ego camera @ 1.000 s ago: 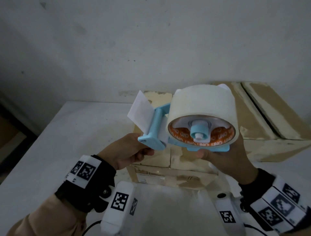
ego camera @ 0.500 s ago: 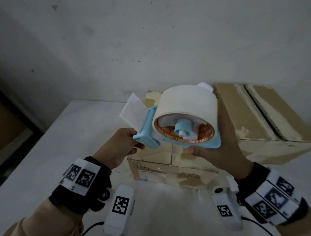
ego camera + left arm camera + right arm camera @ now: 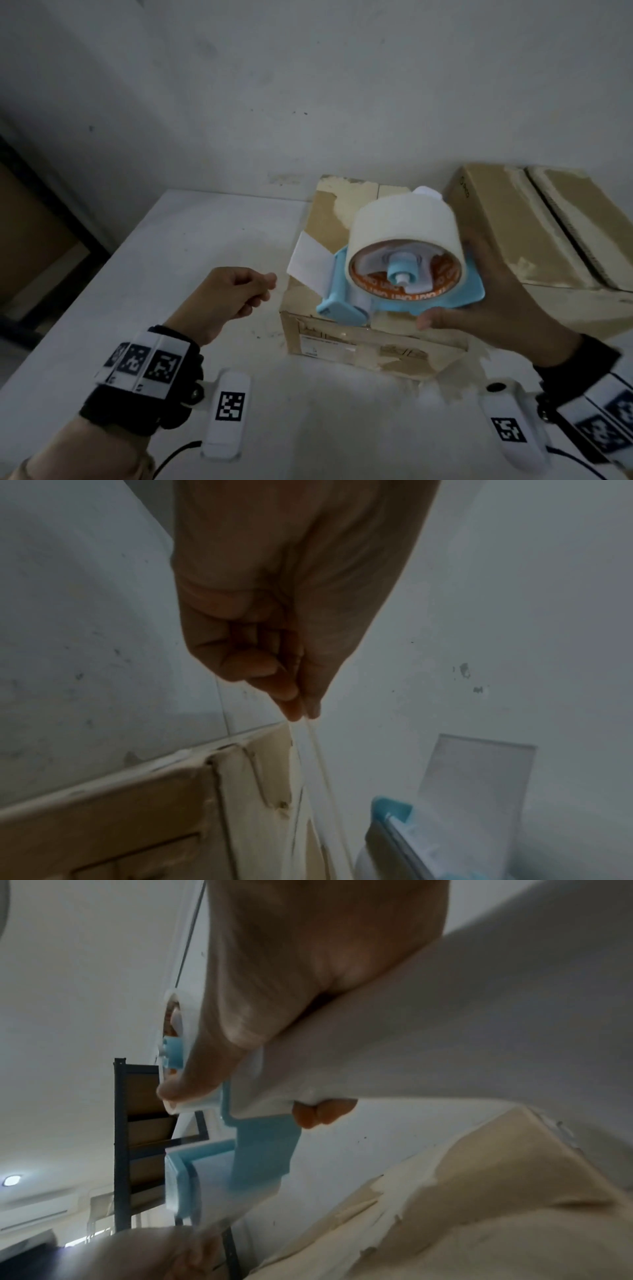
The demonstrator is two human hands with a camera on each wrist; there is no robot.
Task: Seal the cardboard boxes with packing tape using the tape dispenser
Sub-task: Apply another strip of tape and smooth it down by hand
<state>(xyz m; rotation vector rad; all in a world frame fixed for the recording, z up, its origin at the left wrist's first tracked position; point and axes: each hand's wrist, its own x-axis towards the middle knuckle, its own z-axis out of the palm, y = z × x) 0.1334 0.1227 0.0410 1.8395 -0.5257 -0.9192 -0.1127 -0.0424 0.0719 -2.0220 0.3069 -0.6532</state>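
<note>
The tape dispenser (image 3: 400,294), blue with a white roll, is sitting right of centre in the head view, over the smaller cardboard box (image 3: 346,329). The right hand (image 3: 493,308) is gripping it, thumb under the frame. The left hand (image 3: 233,298), at centre left, is curling its fingers; a larger box (image 3: 534,233) is lying at right on the white table (image 3: 171,274).

In the left wrist view, thumb and forefinger (image 3: 291,696) are pinching a thin tape strand (image 3: 325,772) running down towards the dispenser at lower right.

In the right wrist view, fingers (image 3: 322,1112) are wrapping round the roll (image 3: 394,1053) at centre.
</note>
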